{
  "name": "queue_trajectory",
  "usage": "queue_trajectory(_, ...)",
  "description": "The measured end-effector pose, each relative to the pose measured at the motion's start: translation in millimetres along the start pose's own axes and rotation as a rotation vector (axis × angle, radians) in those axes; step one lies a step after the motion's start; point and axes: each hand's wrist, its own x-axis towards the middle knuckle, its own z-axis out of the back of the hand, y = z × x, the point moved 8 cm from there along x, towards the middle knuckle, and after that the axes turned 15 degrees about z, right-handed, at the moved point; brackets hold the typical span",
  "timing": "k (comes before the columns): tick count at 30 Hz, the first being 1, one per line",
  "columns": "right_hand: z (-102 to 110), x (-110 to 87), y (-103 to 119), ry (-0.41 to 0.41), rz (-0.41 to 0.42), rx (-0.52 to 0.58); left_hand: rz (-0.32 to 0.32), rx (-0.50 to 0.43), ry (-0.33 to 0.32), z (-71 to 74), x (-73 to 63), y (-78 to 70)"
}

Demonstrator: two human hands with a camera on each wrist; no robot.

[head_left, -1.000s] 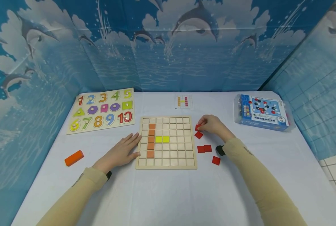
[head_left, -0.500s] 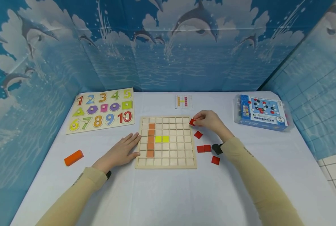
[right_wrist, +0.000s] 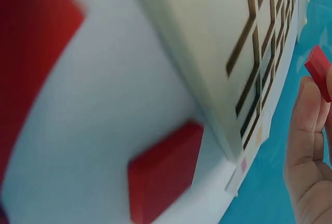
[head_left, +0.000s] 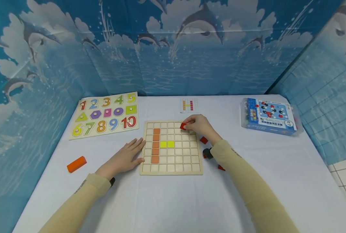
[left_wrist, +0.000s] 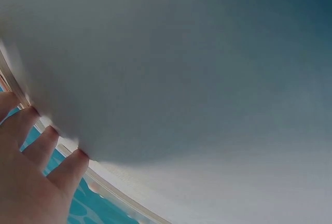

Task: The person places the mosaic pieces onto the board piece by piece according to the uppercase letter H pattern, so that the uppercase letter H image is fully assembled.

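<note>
A square wooden grid board (head_left: 171,172) lies mid-table. In its left part stands a column of several orange tiles (head_left: 155,144), with two yellow tiles (head_left: 167,144) side by side to their right. My right hand (head_left: 201,125) pinches a red tile (head_left: 183,126) between thumb and fingers over the board's upper right; the same pinched tile (right_wrist: 319,71) shows in the right wrist view. My left hand (head_left: 125,156) lies flat with fingers spread, fingertips at the board's left edge. In the left wrist view, the left hand's fingers (left_wrist: 67,172) are straight.
Loose red tiles (head_left: 204,140) lie right of the board, partly hidden by my right wrist. Behind it is a small pattern card (head_left: 189,105). A number puzzle (head_left: 104,116) and an orange block (head_left: 76,164) lie left; a boxed set (head_left: 270,116) stands right.
My right hand has carried the red tile left from the table beside the board to above its upper right squares. My left hand has stayed in place.
</note>
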Motion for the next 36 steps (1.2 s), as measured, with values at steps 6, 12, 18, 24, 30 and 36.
queue_trajectory(6,-12,6.2,1,0.008,-0.009,0.018,0.001,0.000,-0.008,1.4,-0.4,0.3)
queue_trajectory(12,-19,8.8,2,0.024,-0.001,0.018,0.013,0.002,-0.007,1.4,-1.8,-1.2)
queue_trajectory(18,-21,10.1,5,0.038,0.004,0.005,0.010,0.009,-0.009,1.4,-1.4,-0.9)
queue_trajectory(24,-25,14.5,10,0.048,0.052,-0.074,0.009,0.010,-0.008,1.6,-1.3,-1.2)
queue_trajectory(30,-30,18.8,15,0.051,0.083,-0.146,0.007,0.005,-0.007,2.1,-1.9,-1.6)
queue_trajectory(36,-31,18.5,20,0.061,0.098,-0.245,0.005,0.007,-0.007,2.2,-1.3,-1.3)
